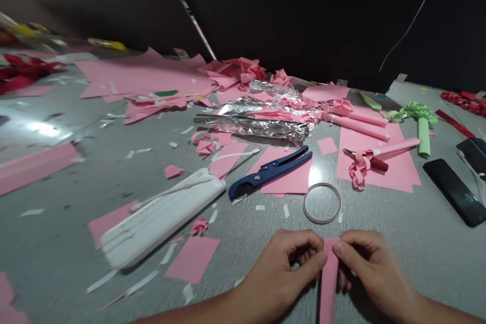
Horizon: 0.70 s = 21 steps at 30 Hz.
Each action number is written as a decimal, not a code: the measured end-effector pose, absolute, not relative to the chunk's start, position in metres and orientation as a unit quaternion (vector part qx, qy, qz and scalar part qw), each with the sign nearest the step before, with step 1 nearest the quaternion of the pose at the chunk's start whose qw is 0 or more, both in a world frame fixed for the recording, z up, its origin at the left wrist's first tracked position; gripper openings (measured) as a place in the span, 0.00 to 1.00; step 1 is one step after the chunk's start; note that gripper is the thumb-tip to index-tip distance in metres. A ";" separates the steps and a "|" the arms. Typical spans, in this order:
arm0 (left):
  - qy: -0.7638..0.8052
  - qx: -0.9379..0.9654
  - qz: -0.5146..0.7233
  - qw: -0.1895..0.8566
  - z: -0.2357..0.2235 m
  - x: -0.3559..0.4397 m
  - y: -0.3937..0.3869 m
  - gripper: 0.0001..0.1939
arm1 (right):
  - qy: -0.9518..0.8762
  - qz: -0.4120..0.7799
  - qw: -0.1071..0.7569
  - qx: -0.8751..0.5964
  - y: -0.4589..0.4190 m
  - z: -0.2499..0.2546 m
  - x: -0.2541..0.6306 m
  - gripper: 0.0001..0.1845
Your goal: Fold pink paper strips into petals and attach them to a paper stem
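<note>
A narrow pink paper strip (pixel 329 283), which looks folded or rolled lengthwise, runs upright between my hands at the lower right of the view. My left hand (pixel 290 268) pinches its left edge near the top end. On the opposite edge, my right hand (pixel 374 266) grips it between thumb and fingers. The strip's lower end runs out of the frame. Just beyond my fingertips lies a thin grey ring (pixel 322 203). Farther left, a dark blue cutting tool (pixel 271 172) shaped like pliers rests partly on pink paper.
A white power strip (pixel 163 217) lies left of my hands. Crumpled silver foil (pixel 261 116) and pink paper rolls (pixel 360 121) cover the back. A knife with a red handle (pixel 375 163), a green paper roll (pixel 423 136) and a black phone (pixel 455 192) are at right.
</note>
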<state>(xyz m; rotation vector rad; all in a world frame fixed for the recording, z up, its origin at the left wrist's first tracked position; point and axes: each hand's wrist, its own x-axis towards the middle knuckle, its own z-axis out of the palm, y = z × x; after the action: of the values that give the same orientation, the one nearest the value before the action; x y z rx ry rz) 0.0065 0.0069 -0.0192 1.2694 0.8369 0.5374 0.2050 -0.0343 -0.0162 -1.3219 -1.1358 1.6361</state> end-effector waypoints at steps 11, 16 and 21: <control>0.379 0.548 0.245 0.705 -0.025 0.005 0.007 0.30 | -0.506 0.612 0.342 -0.503 -0.033 -0.018 0.204 0.37; 0.370 0.565 0.280 0.682 -0.034 0.006 0.006 0.29 | -0.572 0.567 0.301 -0.511 -0.037 -0.041 0.213 0.36; 0.358 0.575 0.270 0.685 -0.043 0.006 0.007 0.30 | -0.592 0.511 0.289 -0.552 -0.046 -0.073 0.223 0.33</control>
<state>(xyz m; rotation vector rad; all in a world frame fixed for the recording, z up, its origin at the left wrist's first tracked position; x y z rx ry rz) 0.0060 0.0069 -0.0431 1.2883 0.8012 0.6045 0.2233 -0.0458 -0.0733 -1.4737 -1.5799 1.3632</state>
